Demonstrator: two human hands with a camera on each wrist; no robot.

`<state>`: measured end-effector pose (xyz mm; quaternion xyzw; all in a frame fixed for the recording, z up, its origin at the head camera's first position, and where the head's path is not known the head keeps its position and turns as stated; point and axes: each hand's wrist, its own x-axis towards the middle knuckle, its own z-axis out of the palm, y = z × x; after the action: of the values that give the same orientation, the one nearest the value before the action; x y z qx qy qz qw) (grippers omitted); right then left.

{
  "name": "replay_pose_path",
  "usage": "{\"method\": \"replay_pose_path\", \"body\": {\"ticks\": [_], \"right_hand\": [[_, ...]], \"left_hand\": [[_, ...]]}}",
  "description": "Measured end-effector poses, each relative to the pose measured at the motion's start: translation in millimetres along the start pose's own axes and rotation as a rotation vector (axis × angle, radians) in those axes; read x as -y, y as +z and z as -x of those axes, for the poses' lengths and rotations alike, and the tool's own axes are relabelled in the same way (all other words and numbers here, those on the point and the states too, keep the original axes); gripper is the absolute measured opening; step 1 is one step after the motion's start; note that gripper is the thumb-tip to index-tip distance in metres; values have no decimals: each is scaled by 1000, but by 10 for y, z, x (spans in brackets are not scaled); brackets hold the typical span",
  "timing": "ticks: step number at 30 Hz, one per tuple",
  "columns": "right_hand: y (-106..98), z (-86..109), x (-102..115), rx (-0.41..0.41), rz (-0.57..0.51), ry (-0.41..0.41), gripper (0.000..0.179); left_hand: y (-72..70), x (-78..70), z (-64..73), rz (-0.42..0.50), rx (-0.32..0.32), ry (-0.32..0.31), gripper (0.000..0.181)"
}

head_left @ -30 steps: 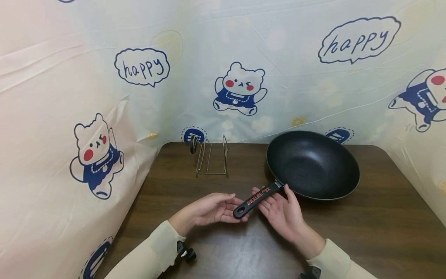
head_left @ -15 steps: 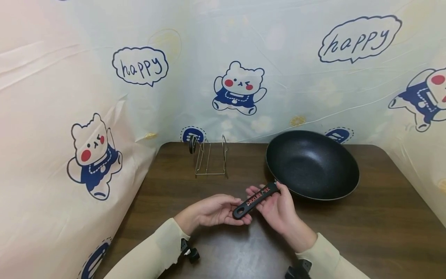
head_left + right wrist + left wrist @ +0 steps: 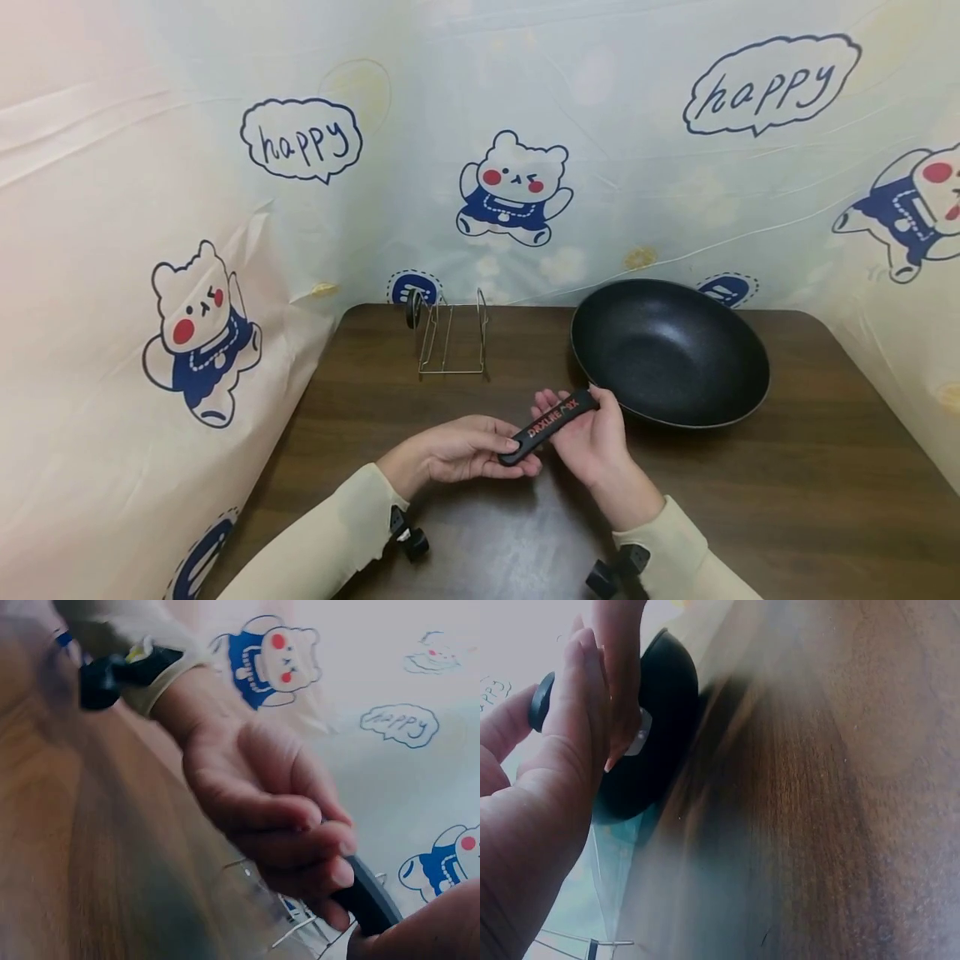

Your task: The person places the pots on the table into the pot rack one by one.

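Observation:
A black wok (image 3: 667, 354) with a dark inside sits tilted at the back right of the table. Its black handle (image 3: 551, 425), with red lettering, points toward the person. My left hand (image 3: 468, 450) pinches the handle's end, thumb on top and fingers beneath. Nearer the bowl, my right hand (image 3: 592, 437) holds the handle with the palm turned up and the thumb at its side; its fingers show beyond the handle. In the left wrist view the wok's underside (image 3: 667, 690) appears, and the left hand (image 3: 544, 787) hides part of the handle.
A wire rack (image 3: 452, 342) with a round black piece at its left stands at the back left of the brown wooden table (image 3: 360, 400). A printed curtain (image 3: 360, 208) with bears closes off the back and sides.
My right hand has moved slightly left, its thumb coming in against the handle near the bowl. My left thumb has come down onto the handle's end. The wok has barely moved.

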<state>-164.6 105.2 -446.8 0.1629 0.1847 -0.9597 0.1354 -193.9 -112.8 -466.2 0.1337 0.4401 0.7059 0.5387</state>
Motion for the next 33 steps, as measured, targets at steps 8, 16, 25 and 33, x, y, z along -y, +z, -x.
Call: {"method": "replay_pose_path", "body": {"ticks": [8,16,25,33], "right_hand": [[73,-34,-35,-63,33,6,35],[83,-25,-45,-98,31,14,33],[83,-7,-33,-95,46,18,33],[75,13,1,-104,96,19,31]], "left_hand": [[12,-5,-53,-29,-17,-18,47],[147,-61,-133,-10,-52,-119,28],[253,-21,-193,33,-49,-140,23],[305,55,-239,-68,-72,-80,27]]}}
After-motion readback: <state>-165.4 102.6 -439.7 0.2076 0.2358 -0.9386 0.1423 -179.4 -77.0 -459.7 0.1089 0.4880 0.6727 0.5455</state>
